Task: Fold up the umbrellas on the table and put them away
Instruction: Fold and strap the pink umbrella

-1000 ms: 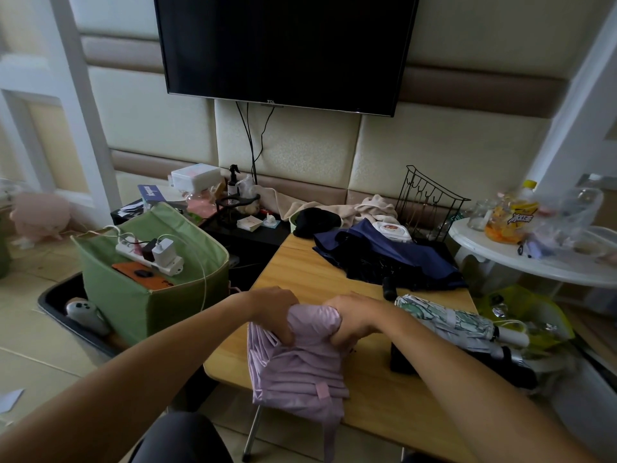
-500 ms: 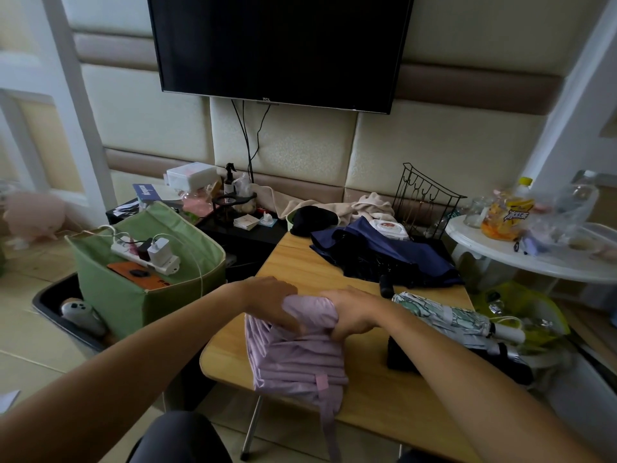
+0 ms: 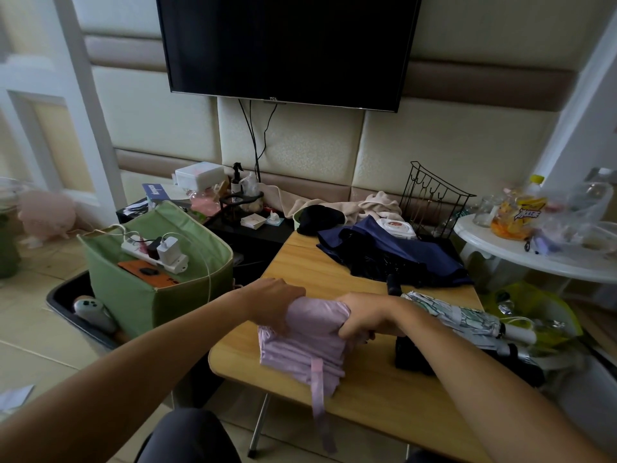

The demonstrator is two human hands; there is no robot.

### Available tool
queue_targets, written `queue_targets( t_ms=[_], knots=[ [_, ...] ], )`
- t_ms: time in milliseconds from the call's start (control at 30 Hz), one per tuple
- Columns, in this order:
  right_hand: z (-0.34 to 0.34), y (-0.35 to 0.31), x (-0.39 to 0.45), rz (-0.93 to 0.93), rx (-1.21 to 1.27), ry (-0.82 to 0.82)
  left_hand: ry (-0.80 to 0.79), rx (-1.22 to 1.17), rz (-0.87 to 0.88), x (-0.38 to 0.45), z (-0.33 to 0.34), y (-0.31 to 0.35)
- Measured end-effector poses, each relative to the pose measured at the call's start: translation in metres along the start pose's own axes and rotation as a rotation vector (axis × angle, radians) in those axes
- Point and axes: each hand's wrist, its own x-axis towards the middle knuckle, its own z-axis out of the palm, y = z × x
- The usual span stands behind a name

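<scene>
Lilac umbrella (image 3: 305, 342) lies bunched at the near middle of the wooden table (image 3: 384, 399). Both hands grip its far end, left hand (image 3: 275, 304) and right hand (image 3: 362, 315) now squeezed closer together, gathering fabric; strap unfastened.

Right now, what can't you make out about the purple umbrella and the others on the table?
- Head view: top end of the purple umbrella, covered by the left hand and right hand; handle not visible.
- Navy umbrella: a crumpled heap, so its frame cannot be made out.
- Patterned umbrella: near end behind the right forearm.
- Black thing under it: too dark to identify.
- Items on the white side table: blurred.
</scene>
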Motion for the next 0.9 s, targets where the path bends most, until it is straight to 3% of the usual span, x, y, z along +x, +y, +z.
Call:
queue_targets(
  t_ms=[67,233,333,533,733,900],
  knots=[
    [-0.002,0.0,0.001,-0.007,-0.043,0.056,0.046,0.031,-0.02,0.002,0.001,0.0],
    [0.005,-0.002,0.002,0.023,-0.534,0.247,0.036,-0.044,-0.08,0.004,0.003,-0.006],
    [0.015,-0.003,0.004,0.043,-0.676,0.368,-0.005,-0.156,-0.103,0.006,0.003,-0.007],
    [0.011,0.002,0.006,0.015,-0.59,0.364,-0.096,-0.336,-0.094,0.004,0.003,-0.009],
    [-0.008,0.006,0.002,0.038,-0.48,0.198,0.062,0.006,-0.111,-0.001,0.008,0.009],
    [-0.008,0.005,-0.003,0.075,-0.3,0.105,0.101,-0.011,-0.17,-0.004,0.014,0.017]
  ],
)
